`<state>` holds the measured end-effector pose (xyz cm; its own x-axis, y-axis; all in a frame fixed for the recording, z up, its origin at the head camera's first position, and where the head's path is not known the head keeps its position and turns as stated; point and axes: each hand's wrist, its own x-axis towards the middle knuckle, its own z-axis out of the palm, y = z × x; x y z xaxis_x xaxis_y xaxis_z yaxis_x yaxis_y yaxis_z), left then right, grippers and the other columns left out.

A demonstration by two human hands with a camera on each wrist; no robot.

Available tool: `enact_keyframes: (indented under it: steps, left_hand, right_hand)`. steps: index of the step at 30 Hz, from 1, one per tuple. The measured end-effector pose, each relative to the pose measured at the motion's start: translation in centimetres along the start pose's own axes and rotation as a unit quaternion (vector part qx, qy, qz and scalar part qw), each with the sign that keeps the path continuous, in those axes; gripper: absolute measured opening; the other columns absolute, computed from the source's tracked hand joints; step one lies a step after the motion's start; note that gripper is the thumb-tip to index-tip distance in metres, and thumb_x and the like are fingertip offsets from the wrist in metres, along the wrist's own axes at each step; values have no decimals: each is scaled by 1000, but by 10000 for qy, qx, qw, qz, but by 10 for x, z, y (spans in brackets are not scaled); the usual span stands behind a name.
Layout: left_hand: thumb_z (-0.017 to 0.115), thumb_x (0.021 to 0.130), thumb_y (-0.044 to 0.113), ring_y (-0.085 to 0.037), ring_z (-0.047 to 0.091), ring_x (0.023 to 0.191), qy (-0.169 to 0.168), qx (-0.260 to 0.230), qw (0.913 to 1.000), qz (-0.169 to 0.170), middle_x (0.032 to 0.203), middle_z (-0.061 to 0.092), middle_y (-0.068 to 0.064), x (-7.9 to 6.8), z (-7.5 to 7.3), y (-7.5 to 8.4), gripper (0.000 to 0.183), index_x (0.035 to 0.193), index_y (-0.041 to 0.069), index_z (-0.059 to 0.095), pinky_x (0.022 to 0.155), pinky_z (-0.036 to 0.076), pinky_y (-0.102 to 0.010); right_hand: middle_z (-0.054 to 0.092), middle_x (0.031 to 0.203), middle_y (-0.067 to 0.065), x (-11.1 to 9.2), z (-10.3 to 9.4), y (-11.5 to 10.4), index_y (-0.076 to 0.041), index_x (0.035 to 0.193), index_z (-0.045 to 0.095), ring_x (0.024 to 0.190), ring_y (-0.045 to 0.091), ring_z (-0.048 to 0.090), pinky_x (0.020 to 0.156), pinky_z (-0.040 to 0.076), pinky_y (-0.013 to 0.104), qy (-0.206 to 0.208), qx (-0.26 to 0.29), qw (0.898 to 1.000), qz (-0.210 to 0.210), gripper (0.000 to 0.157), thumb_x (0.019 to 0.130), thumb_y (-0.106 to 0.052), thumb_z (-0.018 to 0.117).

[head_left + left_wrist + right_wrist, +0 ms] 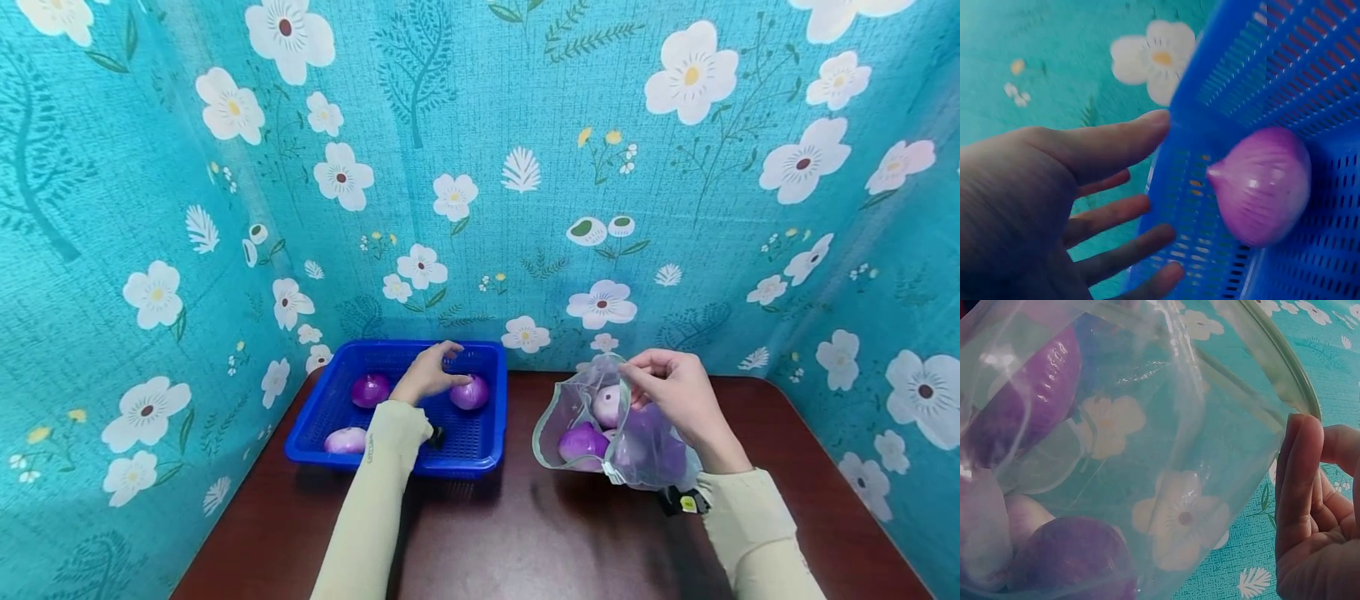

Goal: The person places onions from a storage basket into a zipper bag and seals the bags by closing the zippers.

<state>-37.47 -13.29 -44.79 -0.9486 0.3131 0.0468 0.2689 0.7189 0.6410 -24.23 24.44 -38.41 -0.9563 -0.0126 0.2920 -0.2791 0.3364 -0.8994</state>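
Over the blue plastic basket (pixel 300 446) my left hand (pixel 429 372) hovers with its fingers spread. Nearest to it is a purple onion (pixel 469 393), and in the left wrist view a gap separates the fingers (pixel 1116 137) from that onion (pixel 1265 187). Two more onions lie in the basket, a purple one (pixel 371 390) at the back left and a paler one (pixel 345 440) at the front left. My right hand (pixel 678 396) pinches the rim of a see-through mesh bag (pixel 551 425), whose mouth gapes. Several onions sit inside, among them a purple one (pixel 583 443).
Both basket and bag stand on a dark red-brown table (pixel 495 542). A turquoise flowered cloth (pixel 480 208) hangs behind and along both sides. The basket's raised walls surround its onions. Black wrist straps (pixel 684 501) show at the cuffs.
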Motion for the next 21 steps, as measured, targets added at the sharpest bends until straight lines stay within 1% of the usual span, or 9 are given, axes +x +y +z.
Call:
enact_keyframes:
  steps: [2,5,9,12,16,19,21]
  left_hand:
    - [83,89,27,-43,56,134,-169,-88,9995,-264,144,60,-21,5,2,-4,68,147,8,54,109,47,-56]
    - [85,87,24,-43,55,135,-393,-125,9978,-512,144,58,-22,11,8,-9,69,147,8,54,110,47,-55]
    - [85,84,19,-42,57,132,-634,127,9955,-691,141,60,-22,18,17,-18,68,144,6,56,108,49,-52]
    - [87,81,18,-38,59,129,-706,345,9933,-848,138,62,-21,20,22,-22,67,141,7,58,107,50,-49]
    - [92,75,22,-34,62,125,-786,539,9912,-923,135,66,-18,22,27,-22,70,137,8,61,106,51,-46]
    - [94,72,23,-33,63,123,-841,663,9906,-854,134,66,-17,22,30,-20,73,135,8,61,105,51,-46]
    - [94,72,23,-32,63,123,-872,755,9897,-843,134,66,-17,22,32,-19,74,136,8,60,105,51,-45]
  right_hand:
    - [66,62,3,0,0,0,13,98,70,53,20,67,55,61,34,4,-3,10000,-10,29,100,-16,71]
    - [65,62,2,0,0,0,13,99,70,53,19,67,55,61,33,17,-22,10000,-19,29,100,-16,71]
    - [65,62,2,1,0,1,14,99,70,53,19,67,55,61,33,19,-24,10000,-30,29,99,-15,71]
    - [66,63,2,1,0,1,13,98,70,53,19,67,55,61,33,8,-17,10000,-27,28,99,-15,71]
    - [67,63,2,2,0,0,11,98,70,53,19,67,55,61,33,26,-57,10000,38,28,99,-17,71]
    - [67,63,1,2,1,1,13,100,70,53,19,67,56,61,34,4,-37,9999,99,29,99,-17,71]
    - [67,63,1,2,1,2,14,101,69,53,19,67,56,61,34,-18,-6,9999,115,30,100,-16,71]
